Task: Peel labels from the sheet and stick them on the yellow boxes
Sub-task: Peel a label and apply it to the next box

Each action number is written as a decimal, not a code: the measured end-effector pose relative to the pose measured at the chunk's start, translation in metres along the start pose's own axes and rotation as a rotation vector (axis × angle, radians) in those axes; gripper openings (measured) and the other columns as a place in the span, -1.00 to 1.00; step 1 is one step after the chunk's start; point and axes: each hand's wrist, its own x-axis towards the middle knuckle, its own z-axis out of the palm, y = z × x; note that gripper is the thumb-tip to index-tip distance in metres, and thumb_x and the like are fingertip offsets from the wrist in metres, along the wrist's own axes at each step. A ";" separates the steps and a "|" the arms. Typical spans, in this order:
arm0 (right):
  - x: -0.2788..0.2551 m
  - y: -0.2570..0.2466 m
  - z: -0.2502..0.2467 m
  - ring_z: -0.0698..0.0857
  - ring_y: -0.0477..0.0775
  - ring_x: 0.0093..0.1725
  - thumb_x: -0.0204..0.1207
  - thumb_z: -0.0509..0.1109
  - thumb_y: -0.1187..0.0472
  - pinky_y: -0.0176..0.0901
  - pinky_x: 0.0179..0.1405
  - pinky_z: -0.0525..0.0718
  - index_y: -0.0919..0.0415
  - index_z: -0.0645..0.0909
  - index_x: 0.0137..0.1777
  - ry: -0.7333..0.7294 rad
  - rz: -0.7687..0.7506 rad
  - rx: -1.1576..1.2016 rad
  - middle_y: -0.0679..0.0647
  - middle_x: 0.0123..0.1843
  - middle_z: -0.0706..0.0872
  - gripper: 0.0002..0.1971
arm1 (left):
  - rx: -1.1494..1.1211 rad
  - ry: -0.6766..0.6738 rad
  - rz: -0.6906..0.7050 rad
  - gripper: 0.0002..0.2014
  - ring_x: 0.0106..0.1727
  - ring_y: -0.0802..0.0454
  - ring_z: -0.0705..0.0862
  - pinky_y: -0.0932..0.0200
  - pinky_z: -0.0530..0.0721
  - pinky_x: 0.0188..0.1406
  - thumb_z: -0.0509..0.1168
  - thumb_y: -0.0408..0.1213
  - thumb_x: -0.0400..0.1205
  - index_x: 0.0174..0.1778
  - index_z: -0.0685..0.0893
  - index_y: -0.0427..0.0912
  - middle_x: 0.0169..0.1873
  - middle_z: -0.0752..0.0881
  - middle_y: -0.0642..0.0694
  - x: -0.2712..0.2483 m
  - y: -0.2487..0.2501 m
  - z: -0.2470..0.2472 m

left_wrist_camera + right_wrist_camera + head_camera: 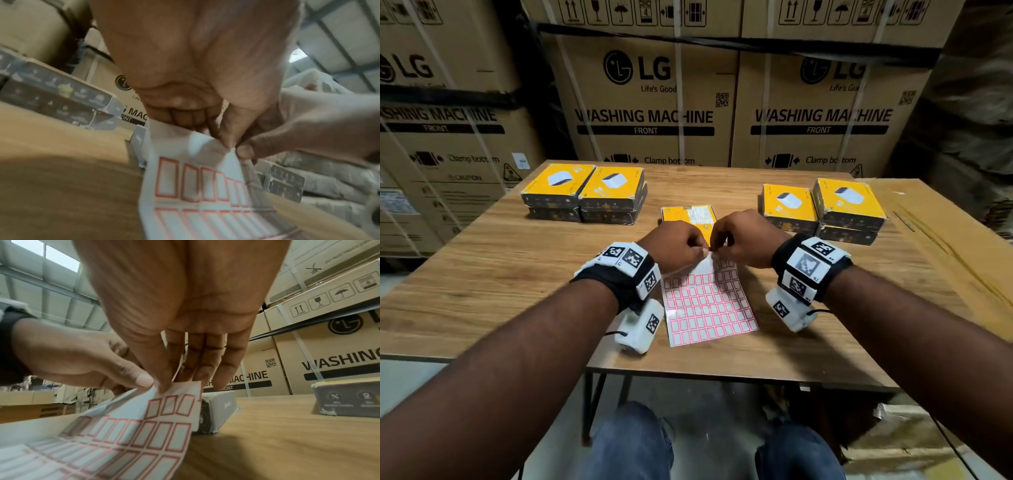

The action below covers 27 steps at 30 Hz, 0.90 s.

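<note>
Both hands meet at the far edge of a white paper sheet of small red-bordered rectangular labels, which lies on the light wooden tabletop between the two wrists. The left hand has its fingers curled and pinches the sheet's far edge between thumb and forefinger, lifting that edge off the tabletop so the paper bends upward. The right hand pinches the same raised edge just beside the left thumb, its thumb tip pressed to the paper at the top row of labels; in the right wrist view its other fingers hang down behind the sheet. Whether a single label is already loose from the backing cannot be told.

Just beyond the fingertips of both hands lies a single flat yellow cardboard box with printed text on its upper face. Farther out past the left hand stand two stacks of yellow boxes with dark sides, side by side; past the right hand stand two more such stacks. Beyond the tabletop rise large brown cardboard cartons printed "LG WASHING MACHINE".
</note>
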 end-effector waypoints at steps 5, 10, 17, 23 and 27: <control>0.000 -0.003 0.002 0.53 -0.28 -0.30 0.46 0.50 0.28 -0.56 -0.38 0.35 0.10 0.74 -0.08 0.043 -0.032 0.012 -0.19 -0.25 0.63 -0.92 | -0.239 -0.001 -0.087 -0.90 -0.11 0.03 0.67 0.16 0.60 -0.12 0.38 -0.33 0.59 -0.13 0.63 -0.02 -0.22 0.73 0.00 0.002 -0.003 0.004; -0.001 -0.002 0.003 0.56 -0.23 -0.30 0.43 0.56 0.23 -0.43 -0.40 0.40 0.11 0.69 -0.14 0.045 -0.008 0.057 -0.17 -0.29 0.61 -0.91 | -0.373 -0.085 -0.153 -0.73 -0.26 0.08 0.71 0.20 0.61 -0.26 0.45 -0.29 0.57 0.12 0.55 -0.09 -0.22 0.81 -0.01 -0.001 -0.003 0.006; -0.005 -0.004 0.005 0.70 -0.11 -0.08 0.54 0.50 0.15 -0.30 -0.14 0.56 0.13 0.81 0.07 0.021 -0.030 0.063 -0.04 0.00 0.80 -0.84 | -0.373 -0.022 -0.217 -0.78 -0.38 0.14 0.55 0.22 0.44 -0.42 0.34 -0.36 0.65 0.15 0.49 -0.10 -0.30 0.66 0.01 0.001 -0.005 0.005; -0.007 -0.007 0.005 0.73 -0.07 0.02 0.45 0.59 0.03 -0.17 0.04 0.68 0.12 0.80 0.15 -0.016 -0.020 0.085 0.00 0.08 0.82 -0.69 | -0.356 -0.059 -0.262 -0.71 -0.27 -0.04 0.61 0.17 0.50 -0.35 0.29 -0.32 0.70 0.33 0.47 -0.17 -0.22 0.66 -0.08 0.006 -0.007 0.003; -0.008 -0.007 0.009 0.72 -0.11 -0.06 0.42 0.61 0.16 -0.23 -0.01 0.67 0.13 0.82 0.05 0.049 -0.044 0.089 0.00 -0.02 0.83 -0.79 | -0.279 -0.086 -0.272 -0.60 0.35 -0.23 0.60 0.07 0.56 0.19 0.29 -0.25 0.71 0.47 0.46 -0.21 0.31 0.65 -0.29 0.008 -0.006 0.003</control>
